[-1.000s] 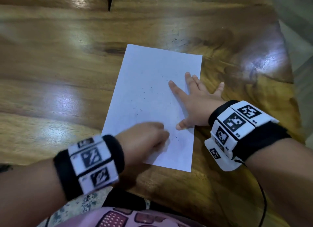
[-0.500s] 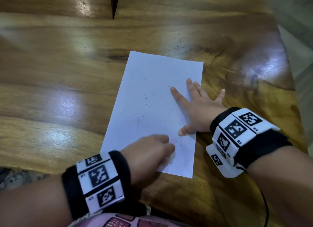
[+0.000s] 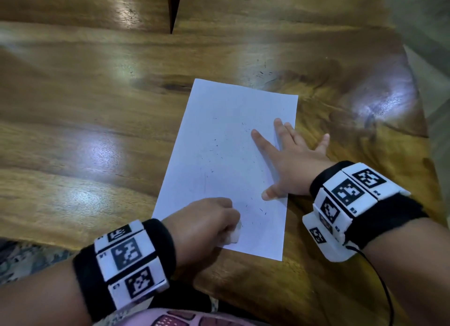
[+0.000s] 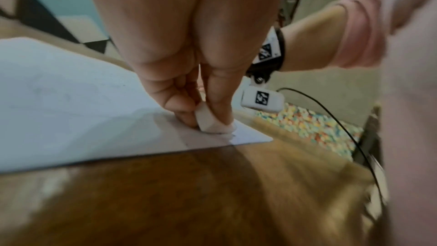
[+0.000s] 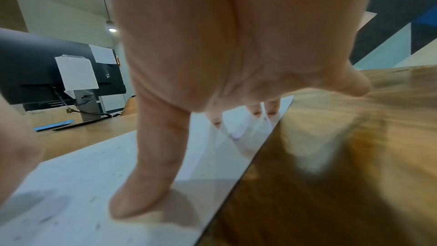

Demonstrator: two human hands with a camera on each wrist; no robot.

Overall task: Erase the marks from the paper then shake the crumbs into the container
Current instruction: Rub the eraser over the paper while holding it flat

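White paper (image 3: 219, 155) flat on wooden table (image 3: 85, 131), specked with crumbs (image 3: 261, 210). Left hand (image 3: 207, 221) grip pinching eraser (image 4: 208, 121), rubbing near corner. Right hand (image 3: 289, 165) splayed flat, pinning right edge. Thin, floppy, light; likely best lifted by both long edges, bowed to channel crumbs. No container in view.

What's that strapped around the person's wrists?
Each wrist wears a black band carrying white blocks printed with black square code markers: left band, right band. A thin black cable trails from the right one. A pink sleeve shows on the right arm.
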